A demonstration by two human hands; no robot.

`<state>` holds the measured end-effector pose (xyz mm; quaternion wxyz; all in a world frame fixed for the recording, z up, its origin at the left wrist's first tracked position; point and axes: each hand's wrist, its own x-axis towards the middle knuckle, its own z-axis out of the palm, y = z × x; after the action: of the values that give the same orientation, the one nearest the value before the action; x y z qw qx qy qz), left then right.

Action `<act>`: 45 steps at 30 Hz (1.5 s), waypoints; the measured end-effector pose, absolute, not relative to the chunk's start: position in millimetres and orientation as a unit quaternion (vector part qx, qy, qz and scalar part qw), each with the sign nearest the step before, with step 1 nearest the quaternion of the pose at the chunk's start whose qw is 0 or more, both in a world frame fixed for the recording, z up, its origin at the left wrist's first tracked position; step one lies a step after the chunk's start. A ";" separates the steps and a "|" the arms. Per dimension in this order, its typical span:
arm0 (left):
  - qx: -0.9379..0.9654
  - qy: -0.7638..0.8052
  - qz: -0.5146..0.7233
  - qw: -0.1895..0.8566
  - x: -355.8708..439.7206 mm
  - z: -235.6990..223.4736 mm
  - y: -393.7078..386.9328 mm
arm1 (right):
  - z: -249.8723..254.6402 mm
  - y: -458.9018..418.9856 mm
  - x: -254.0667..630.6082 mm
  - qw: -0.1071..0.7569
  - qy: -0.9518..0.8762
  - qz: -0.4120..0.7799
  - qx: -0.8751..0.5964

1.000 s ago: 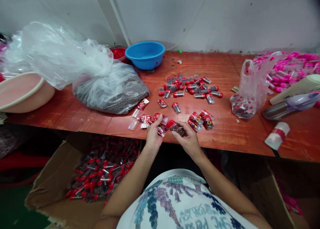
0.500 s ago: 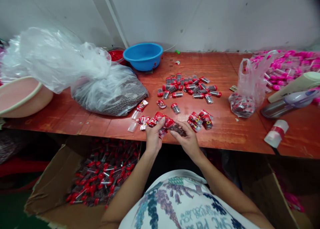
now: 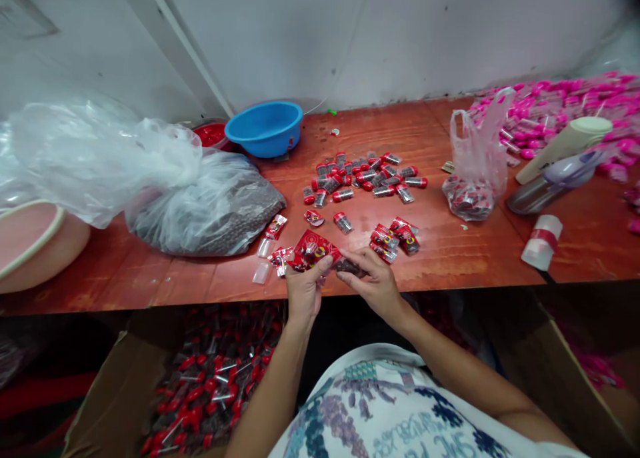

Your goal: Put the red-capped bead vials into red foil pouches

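Change, last second: red packet [image 3: 316,247] now stands broad and face-up above the left hand [image 3: 304,286]; the red cap of the dark-filled bottle [image 3: 351,267], plain between the hands a second ago, can no longer be told apart from it. Judged: bottle and packet are being brought together; whether the bottle has entered cannot be told.

Grip, left: thumb clamped on packet. Grip, right hand [image 3: 377,281]: fingers and thumb closed about bottle. Both are on the near side of the blue basin [image 3: 264,131], to its right, over the near edge of the tabletop [image 3: 450,261].

Counts, by position from the basin:
- Basin: 1.
- Knotted bag of dark grains [image 3: 215,211]: 1, nearer and left.
- Heap of red-capped bottles [image 3: 370,176]: roughly two dozen, overlapping; right and nearer.
- Lone bottle [image 3: 343,223]: 1, right, nearer than the heap.
- Filled packets [image 3: 395,236]: four or five, overlapping; right, nearer still.
- Loose red piece [image 3: 314,217]: 1, nearer, slightly right.
- Clear plastic pieces [image 3: 263,261]: 2, directly nearer.
- Carrier bag [image 3: 473,191]: 1, far right.
- Flasks [image 3: 565,148]: 2, beyond the carrier bag.
- Banded roll [image 3: 541,241]: 1, far right, nearer.
- Pink-capped items [image 3: 545,108]: uncountable, far right.
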<state>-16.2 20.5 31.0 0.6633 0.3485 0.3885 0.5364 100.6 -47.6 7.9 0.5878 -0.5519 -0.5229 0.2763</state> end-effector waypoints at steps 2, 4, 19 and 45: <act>0.356 0.382 0.517 0.678 -17.1 31.9 21.0 | 7.1 -47.2 102.7 0.589 -0.530 0.268 -0.547; 0.360 0.380 0.504 0.687 -17.6 32.6 21.3 | 6.6 -47.0 104.0 0.586 -0.535 0.259 -0.550; 0.364 0.391 0.459 0.710 -20.3 24.1 23.9 | -2.8 -46.9 102.8 0.610 -0.414 0.390 -0.552; 0.355 0.387 0.416 0.742 5.1 21.1 17.1 | -1.9 -65.4 138.5 0.541 -0.510 0.353 -0.567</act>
<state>5.1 17.1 21.1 0.7422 0.3551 0.3871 0.4162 138.5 -65.4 -1.9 0.5414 -0.5673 -0.5104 0.3530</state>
